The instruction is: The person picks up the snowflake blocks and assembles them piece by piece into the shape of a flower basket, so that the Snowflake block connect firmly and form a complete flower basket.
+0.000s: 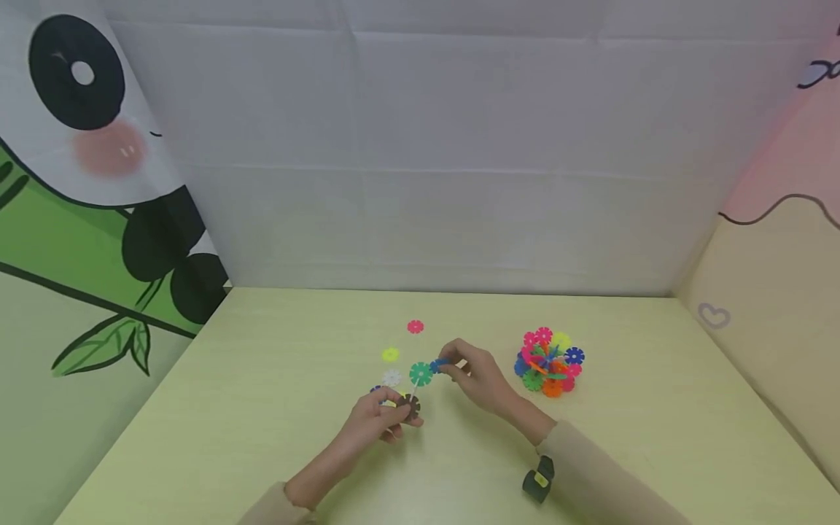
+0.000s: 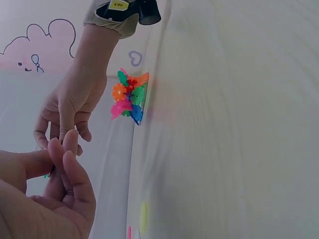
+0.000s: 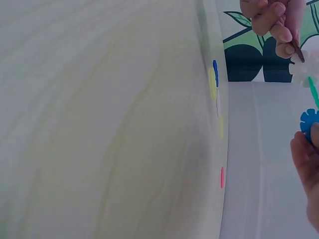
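My left hand [image 1: 374,421] pinches a dark brown notched plastic disc [image 1: 412,410] between thumb and fingers. Joined to it is a white disc [image 3: 301,72], seen edge-on from the head, and beyond that a green disc [image 1: 421,374]. In my right hand [image 1: 482,379] thumb and fingertips pinch a blue disc [image 3: 309,124], right at the green disc's edge. Both hands are raised above the table in the wrist views. The left wrist view hides most of the discs behind the fingers.
A ball-like cluster of many-coloured joined discs [image 1: 547,362] sits on the table to the right. Loose discs lie behind the left hand: pink [image 1: 415,327], yellow [image 1: 390,354], white [image 1: 391,377] and a partly hidden blue one. A pale wall [image 1: 420,168] stands at the back.
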A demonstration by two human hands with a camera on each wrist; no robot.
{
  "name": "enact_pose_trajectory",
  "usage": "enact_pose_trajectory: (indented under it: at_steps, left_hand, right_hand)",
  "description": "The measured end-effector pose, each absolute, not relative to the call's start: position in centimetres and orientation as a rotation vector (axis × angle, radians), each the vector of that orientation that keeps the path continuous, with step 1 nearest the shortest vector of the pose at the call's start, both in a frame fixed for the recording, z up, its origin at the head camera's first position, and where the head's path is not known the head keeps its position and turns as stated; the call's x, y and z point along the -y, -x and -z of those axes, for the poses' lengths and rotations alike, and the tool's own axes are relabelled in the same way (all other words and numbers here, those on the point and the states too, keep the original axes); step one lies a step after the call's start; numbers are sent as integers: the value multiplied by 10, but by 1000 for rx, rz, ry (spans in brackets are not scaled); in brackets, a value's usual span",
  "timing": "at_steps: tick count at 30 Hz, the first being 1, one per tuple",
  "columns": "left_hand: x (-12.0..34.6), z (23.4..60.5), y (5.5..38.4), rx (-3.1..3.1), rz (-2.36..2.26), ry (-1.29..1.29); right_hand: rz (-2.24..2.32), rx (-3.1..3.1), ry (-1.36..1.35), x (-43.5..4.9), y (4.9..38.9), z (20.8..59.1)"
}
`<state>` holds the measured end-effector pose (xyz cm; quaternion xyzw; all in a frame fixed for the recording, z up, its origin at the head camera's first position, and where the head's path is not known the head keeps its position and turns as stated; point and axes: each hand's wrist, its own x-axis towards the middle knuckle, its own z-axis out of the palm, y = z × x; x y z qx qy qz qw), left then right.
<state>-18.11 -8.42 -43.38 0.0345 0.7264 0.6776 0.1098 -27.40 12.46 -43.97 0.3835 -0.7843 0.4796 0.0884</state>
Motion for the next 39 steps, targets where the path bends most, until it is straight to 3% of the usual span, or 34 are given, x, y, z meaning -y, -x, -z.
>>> enact_pose_trajectory:
  at_steps: [16, 26, 39]
  left_hand:
    - [82, 433, 182, -2107, -1961, -170]
    - [81, 429, 191, -2142, -1926, -426]
    - [63, 415, 201, -2371, -1997, -148]
  right_hand:
    - [-1314, 2257, -1289, -131, 268, 430]
    - [-1257, 2250, -1293, -133, 267, 423]
    - [-1312, 2191, -1260, -126, 262, 416]
